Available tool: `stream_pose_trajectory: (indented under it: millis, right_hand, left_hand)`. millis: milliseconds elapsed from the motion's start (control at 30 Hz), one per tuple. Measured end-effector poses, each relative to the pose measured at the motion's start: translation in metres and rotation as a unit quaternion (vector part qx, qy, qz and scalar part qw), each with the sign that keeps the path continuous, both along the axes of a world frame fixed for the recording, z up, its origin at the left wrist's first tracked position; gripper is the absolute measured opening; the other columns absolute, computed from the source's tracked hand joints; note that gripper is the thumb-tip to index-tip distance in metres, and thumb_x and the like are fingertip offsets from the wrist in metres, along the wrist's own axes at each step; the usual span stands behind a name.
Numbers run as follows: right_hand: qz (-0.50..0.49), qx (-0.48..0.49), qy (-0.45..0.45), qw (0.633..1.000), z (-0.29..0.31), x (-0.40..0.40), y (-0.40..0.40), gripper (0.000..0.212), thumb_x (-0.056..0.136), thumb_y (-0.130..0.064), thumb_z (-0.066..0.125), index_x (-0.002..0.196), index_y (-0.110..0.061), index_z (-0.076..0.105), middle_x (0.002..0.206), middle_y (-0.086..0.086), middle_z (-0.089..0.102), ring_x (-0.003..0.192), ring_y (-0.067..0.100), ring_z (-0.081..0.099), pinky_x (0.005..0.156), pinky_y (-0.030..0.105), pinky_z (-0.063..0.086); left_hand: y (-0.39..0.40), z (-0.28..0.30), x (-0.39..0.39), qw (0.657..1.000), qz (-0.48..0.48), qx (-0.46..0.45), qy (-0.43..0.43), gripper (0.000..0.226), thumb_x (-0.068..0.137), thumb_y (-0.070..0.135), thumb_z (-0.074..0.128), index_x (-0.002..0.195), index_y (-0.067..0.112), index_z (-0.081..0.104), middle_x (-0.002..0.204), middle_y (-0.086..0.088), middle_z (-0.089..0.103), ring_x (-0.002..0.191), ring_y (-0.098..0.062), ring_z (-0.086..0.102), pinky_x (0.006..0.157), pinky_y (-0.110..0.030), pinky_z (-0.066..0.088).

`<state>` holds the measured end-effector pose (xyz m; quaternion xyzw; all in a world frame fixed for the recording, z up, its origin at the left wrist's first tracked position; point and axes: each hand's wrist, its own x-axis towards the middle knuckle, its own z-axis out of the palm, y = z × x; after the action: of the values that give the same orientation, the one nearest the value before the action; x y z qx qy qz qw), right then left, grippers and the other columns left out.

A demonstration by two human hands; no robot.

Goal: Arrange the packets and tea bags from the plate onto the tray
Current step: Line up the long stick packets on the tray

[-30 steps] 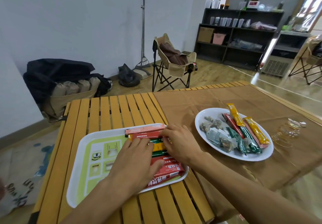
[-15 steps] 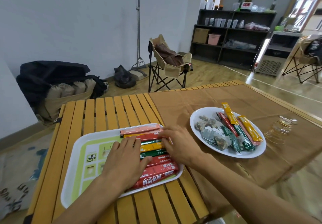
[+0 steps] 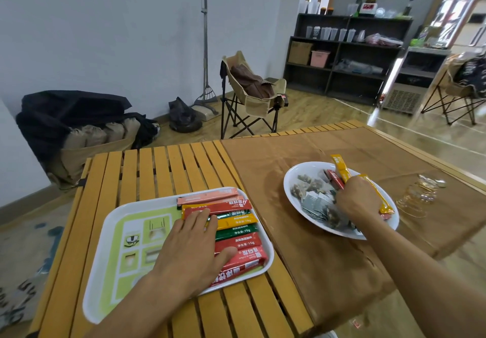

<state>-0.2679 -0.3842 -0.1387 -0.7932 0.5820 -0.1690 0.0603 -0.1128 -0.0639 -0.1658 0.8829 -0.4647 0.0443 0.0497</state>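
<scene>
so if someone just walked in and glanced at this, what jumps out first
Probably the bright row of stick packets, red, yellow, green and pink, lined up along the right side of the white tray, with the left hand resting flat on them. Next, the white plate to the right on the brown cloth, where the right hand reaches in among tea bags and more packets.

Camping-style café room: folding chair [image 3: 252, 93], cup-stocked shelves [image 3: 347, 56].
</scene>
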Motion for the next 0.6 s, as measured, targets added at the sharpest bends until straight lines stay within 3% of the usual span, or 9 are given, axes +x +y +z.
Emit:
stream_pose_trajectory:
  millis: [100,233,333,433,600]
  right_hand:
    - [-0.011,0.0,0.008,1.0,-0.004,0.001,-0.005,0.016,0.086,-0.008,0.054,0.098,-0.003,0.063,0.106,0.02,0.064,0.095,0.041,0.064,0.079,0.044,0.052]
    - [-0.01,-0.019,0.016,1.0,-0.004,0.001,-0.01,0.003,0.086,-0.008,0.053,0.084,-0.008,0.056,0.1,0.019,0.065,0.088,0.039,0.064,0.07,0.038,0.047]
    - [-0.016,-0.029,0.017,0.999,-0.006,-0.002,-0.013,0.01,0.086,-0.007,0.053,0.077,-0.008,0.049,0.095,0.019,0.064,0.083,0.038,0.062,0.067,0.036,0.041]
    - [-0.02,-0.038,-0.001,0.999,-0.007,-0.005,-0.014,0.013,0.089,-0.008,0.051,0.076,-0.005,0.054,0.09,0.018,0.064,0.072,0.036,0.055,0.063,0.036,0.043]
    - [0.1,-0.128,-0.071,0.984,0.011,0.012,0.008,0.022,0.096,-0.022,0.054,0.084,-0.009,0.066,0.092,0.012,0.064,0.078,0.034,0.059,0.067,0.04,0.049]
  left_hand:
    - [-0.001,0.0,0.0,1.0,-0.001,0.005,0.0,0.086,0.084,0.078,0.017,0.151,0.024,0.015,0.159,0.001,0.015,0.144,-0.016,0.013,0.117,-0.038,0.011]
    - [0.0,0.0,-0.001,1.0,0.0,0.005,0.002,0.085,0.085,0.078,0.018,0.151,0.024,0.014,0.159,0.002,0.015,0.144,-0.016,0.014,0.117,-0.038,0.011]
    - [0.0,0.0,-0.001,1.0,0.001,0.002,0.005,0.085,0.085,0.078,0.019,0.151,0.025,0.014,0.159,0.002,0.015,0.144,-0.016,0.014,0.117,-0.037,0.011]
    - [0.0,0.001,-0.002,1.0,0.003,0.0,0.009,0.084,0.085,0.077,0.019,0.151,0.025,0.013,0.159,0.002,0.014,0.144,-0.015,0.014,0.117,-0.037,0.011]
    - [0.0,0.001,-0.002,1.0,0.003,0.002,0.013,0.085,0.085,0.077,0.021,0.151,0.026,0.013,0.16,0.002,0.013,0.145,-0.016,0.013,0.117,-0.038,0.01]
